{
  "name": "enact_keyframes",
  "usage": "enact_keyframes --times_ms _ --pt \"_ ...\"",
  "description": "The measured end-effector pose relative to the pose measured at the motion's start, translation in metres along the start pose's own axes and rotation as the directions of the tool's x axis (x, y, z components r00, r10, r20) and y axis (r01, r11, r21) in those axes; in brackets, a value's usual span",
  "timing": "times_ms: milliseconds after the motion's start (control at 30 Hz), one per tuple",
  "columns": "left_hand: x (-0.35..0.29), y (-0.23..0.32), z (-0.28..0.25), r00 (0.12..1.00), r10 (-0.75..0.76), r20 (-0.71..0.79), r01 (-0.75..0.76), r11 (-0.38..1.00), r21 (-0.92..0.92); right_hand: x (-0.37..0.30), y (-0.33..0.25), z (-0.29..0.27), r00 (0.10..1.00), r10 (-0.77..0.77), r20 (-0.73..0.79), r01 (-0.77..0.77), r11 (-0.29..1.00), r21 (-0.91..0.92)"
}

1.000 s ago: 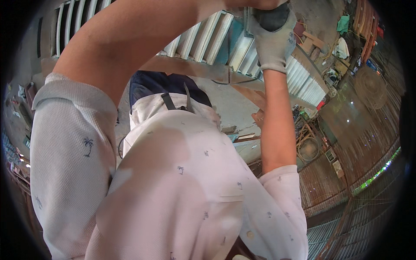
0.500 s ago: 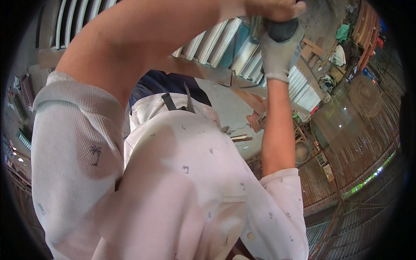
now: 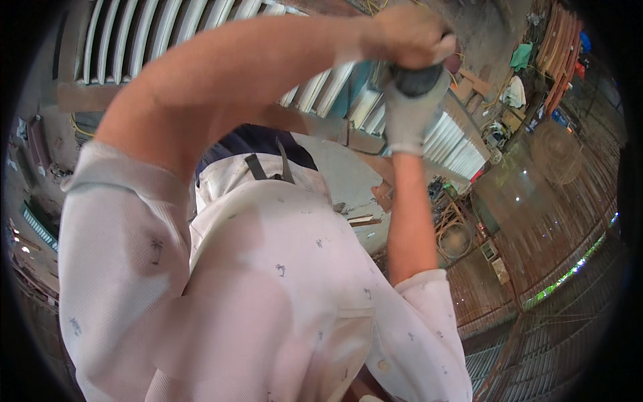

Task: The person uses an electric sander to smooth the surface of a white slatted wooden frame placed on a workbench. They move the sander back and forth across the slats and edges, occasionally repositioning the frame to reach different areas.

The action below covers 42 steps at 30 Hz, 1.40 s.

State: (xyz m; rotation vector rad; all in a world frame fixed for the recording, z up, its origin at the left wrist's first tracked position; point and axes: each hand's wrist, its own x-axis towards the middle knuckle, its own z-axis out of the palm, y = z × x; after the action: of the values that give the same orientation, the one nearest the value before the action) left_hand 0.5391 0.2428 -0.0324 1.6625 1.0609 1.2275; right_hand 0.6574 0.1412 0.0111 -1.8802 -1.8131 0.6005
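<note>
My left hand is bare and closed, its fingers curled in at the top of the view. Just below it is my right hand, in a pale knit glove, its fingers wrapped round something. A dark rounded thing shows between the two hands, and its kind cannot be made out. Beneath both arms lies a slatted metal panel with pale slats in a brown frame. My left forearm covers part of the slats. The far side of what I hold is hidden by my hands.
Wood scraps lie on the concrete floor. To the right are a green cloth, a white bag, stacked reddish-brown strips and a round woven basket by a slatted wall.
Both hands have come down in the view and slightly left, nearer my body, staying together. More slats now show above my left forearm. The view has shifted a little.
</note>
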Motion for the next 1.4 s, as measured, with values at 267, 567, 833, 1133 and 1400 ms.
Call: enact_keyframes --times_ms 267,567,833,1133,1400 --pt "0.02 0.001 -0.014 0.991 -0.012 0.132 0.01 1.0 0.012 0.009 -0.012 -0.001 0.998 0.062 0.033 -0.065 0.993 0.099" --pt "0.032 -0.009 0.003 0.998 -0.059 0.017 0.058 0.998 0.032 0.03 -0.026 -0.011 0.996 0.087 0.005 -0.087 0.995 -0.047" --pt "0.011 -0.01 0.004 0.995 0.074 0.069 -0.085 0.982 0.168 0.003 -0.017 0.0 0.997 0.062 -0.048 -0.059 0.996 0.066" --pt "-0.012 -0.001 0.0 0.995 -0.061 0.075 0.06 0.998 0.013 -0.014 -0.019 0.002 0.997 0.067 -0.045 -0.068 0.997 -0.035" --pt "-0.006 0.003 -0.003 0.984 0.078 0.162 -0.083 0.996 0.023 -0.003 -0.018 -0.004 0.994 0.097 -0.051 -0.102 0.99 -0.095"
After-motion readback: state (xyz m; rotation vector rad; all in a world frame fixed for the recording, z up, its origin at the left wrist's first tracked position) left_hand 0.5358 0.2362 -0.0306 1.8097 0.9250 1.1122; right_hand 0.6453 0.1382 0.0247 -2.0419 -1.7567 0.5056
